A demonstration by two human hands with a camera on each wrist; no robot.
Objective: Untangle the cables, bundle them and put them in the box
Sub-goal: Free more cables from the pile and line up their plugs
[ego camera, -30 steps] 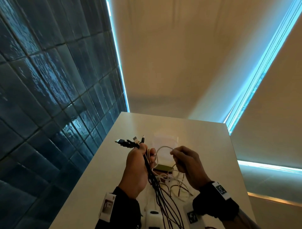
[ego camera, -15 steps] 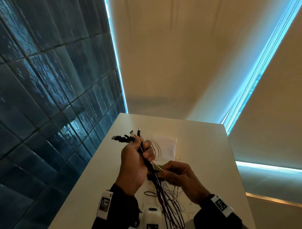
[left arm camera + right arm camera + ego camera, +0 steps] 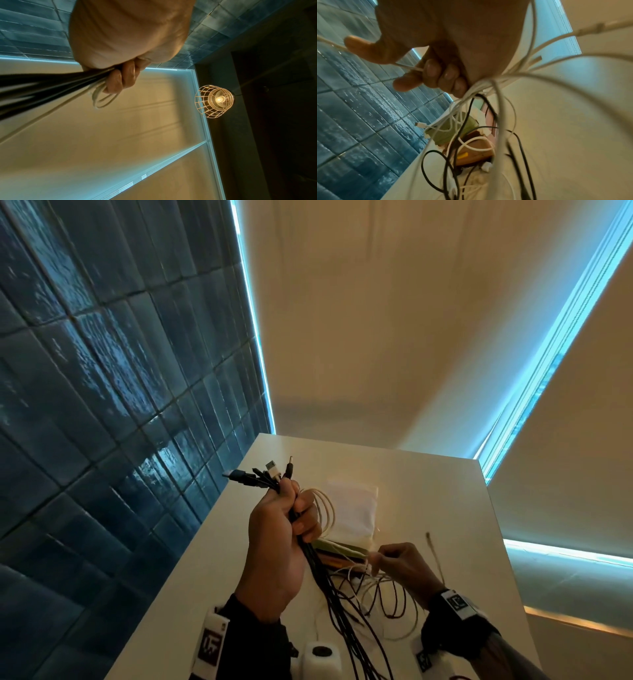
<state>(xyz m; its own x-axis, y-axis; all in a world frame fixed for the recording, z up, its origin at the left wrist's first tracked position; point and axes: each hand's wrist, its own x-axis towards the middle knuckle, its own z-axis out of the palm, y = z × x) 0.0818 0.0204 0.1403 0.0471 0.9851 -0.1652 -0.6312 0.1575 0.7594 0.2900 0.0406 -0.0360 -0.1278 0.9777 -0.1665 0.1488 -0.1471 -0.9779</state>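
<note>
My left hand (image 3: 291,508) is raised over the white table (image 3: 428,508) and grips a bunch of black cables (image 3: 329,587), with several plugs (image 3: 263,474) sticking out above the fist and white loops (image 3: 323,505) beside its fingers. In the left wrist view the fingers (image 3: 120,79) curl round the black cables (image 3: 42,88). My right hand (image 3: 383,559) is lower and to the right, and pinches a thin white cable (image 3: 406,67) between thumb and fingers. Loose black and white cables (image 3: 471,142) hang tangled below it.
Flat coloured packets (image 3: 339,553), green and brown, lie on the table under the cables, with a clear plastic bag (image 3: 352,508) beyond them. A dark blue tiled wall (image 3: 102,405) runs along the table's left edge. A wire cage lamp (image 3: 214,101) hangs overhead.
My right hand has moved away from the bunch to the right and now pinches a white cable. My left hand has stayed raised with the black cables.
</note>
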